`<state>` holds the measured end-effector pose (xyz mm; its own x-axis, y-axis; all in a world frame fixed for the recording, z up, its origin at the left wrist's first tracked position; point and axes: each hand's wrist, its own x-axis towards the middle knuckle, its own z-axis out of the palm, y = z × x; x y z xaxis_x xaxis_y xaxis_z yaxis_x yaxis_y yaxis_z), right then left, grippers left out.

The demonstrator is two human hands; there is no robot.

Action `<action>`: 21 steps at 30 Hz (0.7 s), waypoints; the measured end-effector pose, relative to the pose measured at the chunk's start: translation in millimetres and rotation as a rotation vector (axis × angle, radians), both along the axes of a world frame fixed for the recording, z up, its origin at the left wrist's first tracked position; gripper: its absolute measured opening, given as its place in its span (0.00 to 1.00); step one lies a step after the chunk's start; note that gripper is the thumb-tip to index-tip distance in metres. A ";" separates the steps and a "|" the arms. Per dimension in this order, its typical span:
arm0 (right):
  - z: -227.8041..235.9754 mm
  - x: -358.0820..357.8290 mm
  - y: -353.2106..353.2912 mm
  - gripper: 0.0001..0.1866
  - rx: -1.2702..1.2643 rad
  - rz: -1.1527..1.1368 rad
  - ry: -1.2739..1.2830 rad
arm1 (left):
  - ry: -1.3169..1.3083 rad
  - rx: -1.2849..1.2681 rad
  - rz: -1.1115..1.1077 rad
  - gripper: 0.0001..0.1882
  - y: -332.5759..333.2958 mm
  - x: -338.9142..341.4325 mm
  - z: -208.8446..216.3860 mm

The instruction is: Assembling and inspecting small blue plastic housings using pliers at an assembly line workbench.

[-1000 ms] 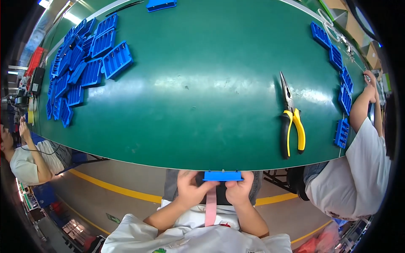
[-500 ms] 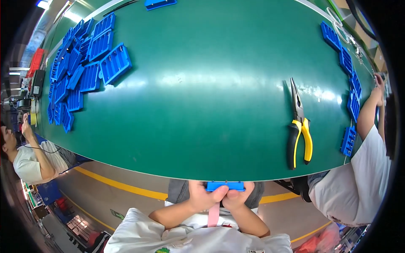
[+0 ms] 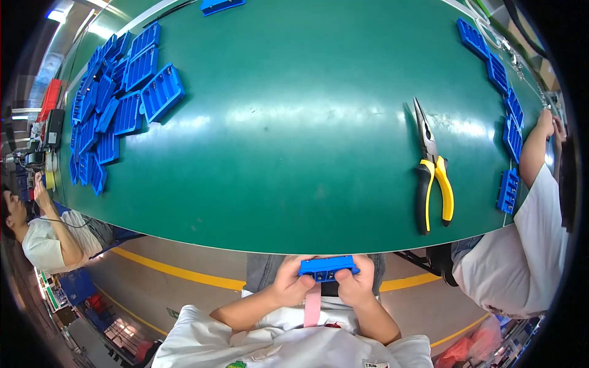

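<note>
A blue plastic battery-holder-like tray (image 3: 329, 265) is held between my two hands, just off the table's near edge and above my lap. My left hand (image 3: 291, 281) grips its left end, thumb on the near side. At the other end, my right hand (image 3: 359, 279) holds it the same way. Small dark openings with bits of metal show along the side facing me. Long-nose pliers (image 3: 432, 168) with black and yellow handles lie on the green table to the right, jaws pointing away, touched by neither hand.
Many similar blue trays (image 3: 127, 113) are heaped on the left of the green table (image 3: 276, 184). Several more (image 3: 507, 101) line the right edge, and one (image 3: 222, 5) lies at the far side. One person (image 3: 55, 239) sits at left, another (image 3: 515, 257) at right.
The tray in my hands has tilted, so its side with the openings now faces me. My thumbs have moved apart toward its ends. The whole view has shifted slightly.
</note>
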<state>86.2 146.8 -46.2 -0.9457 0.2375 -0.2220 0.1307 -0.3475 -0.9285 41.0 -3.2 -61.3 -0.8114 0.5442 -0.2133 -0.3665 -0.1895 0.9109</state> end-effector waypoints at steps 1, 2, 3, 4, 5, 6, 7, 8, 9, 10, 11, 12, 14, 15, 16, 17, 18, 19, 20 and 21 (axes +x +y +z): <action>5.2 -4.6 0.6 0.20 0.077 0.001 0.079 | 0.088 -0.020 -0.036 0.35 0.3 -3.3 -0.2; 9.1 -6.2 -0.1 0.20 0.078 0.003 0.079 | 0.176 -0.039 -0.071 0.34 2.1 -7.5 3.2; 11.6 -6.9 -0.7 0.20 0.121 -0.021 0.080 | 0.175 -0.038 -0.068 0.34 4.3 -8.0 6.6; 13.3 -7.1 -1.9 0.20 0.164 -0.044 0.082 | 0.171 -0.053 -0.038 0.33 7.8 -7.4 9.7; 15.5 -7.7 -4.6 0.20 0.164 -0.042 0.082 | 0.166 -0.067 -0.009 0.33 10.2 -6.5 11.4; 17.3 -8.1 -7.8 0.24 0.160 -0.080 0.030 | 0.145 -0.040 0.023 0.31 10.1 -3.6 7.0; 18.1 -7.8 -9.7 0.29 0.154 -0.118 -0.021 | 0.145 -0.041 0.025 0.31 10.2 -3.2 6.4; 16.8 -5.1 -9.7 0.29 0.153 -0.116 -0.022 | 0.112 -0.022 0.036 0.29 10.3 -2.9 6.4; 13.8 -1.3 -9.1 0.29 0.179 -0.121 -0.060 | 0.079 -0.003 0.046 0.28 10.6 -2.5 6.1; 11.5 0.9 -8.8 0.29 0.205 -0.127 -0.099 | 0.077 -0.004 0.047 0.28 11.8 -1.4 5.2; 10.5 -0.2 -9.1 0.29 0.204 -0.127 -0.100 | 0.058 -0.002 0.068 0.29 14.0 -0.9 3.8; 9.7 -2.4 -9.6 0.29 0.205 -0.154 -0.071 | 0.039 0.000 0.087 0.30 15.3 -0.9 2.9; 7.1 -4.4 -9.5 0.29 0.205 -0.182 -0.044 | 0.069 -0.017 0.087 0.29 15.6 -2.5 3.0; 5.3 -4.5 -9.3 0.29 0.223 -0.184 -0.023 | 0.101 -0.034 0.087 0.29 15.9 -3.3 3.1; 3.8 -4.4 -9.1 0.29 0.242 -0.186 -0.002 | 0.099 -0.035 0.086 0.29 16.5 -4.3 3.3; 3.0 -3.9 -9.4 0.29 0.241 -0.187 -0.005 | 0.133 -0.050 0.089 0.29 16.8 -5.3 3.9; 2.2 -3.3 -9.8 0.29 0.220 -0.188 -0.012 | 0.168 -0.065 0.093 0.29 17.1 -6.2 4.1; 1.1 -2.6 -10.3 0.29 0.198 -0.189 -0.019 | 0.164 -0.067 0.093 0.29 17.3 -6.7 3.8; -1.1 -0.8 -10.1 0.29 0.197 -0.188 -0.023 | 0.186 -0.078 0.096 0.29 17.8 -6.9 3.9; -4.3 1.7 -9.4 0.25 0.188 -0.184 -0.009 | 0.207 -0.089 0.099 0.28 18.1 -7.0 3.9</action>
<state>88.0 137.5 -50.5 -0.8811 0.4428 -0.1662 0.0902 -0.1875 -0.9781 34.0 14.9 -57.4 -0.8912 0.4464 -0.0808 -0.1541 -0.1304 0.9794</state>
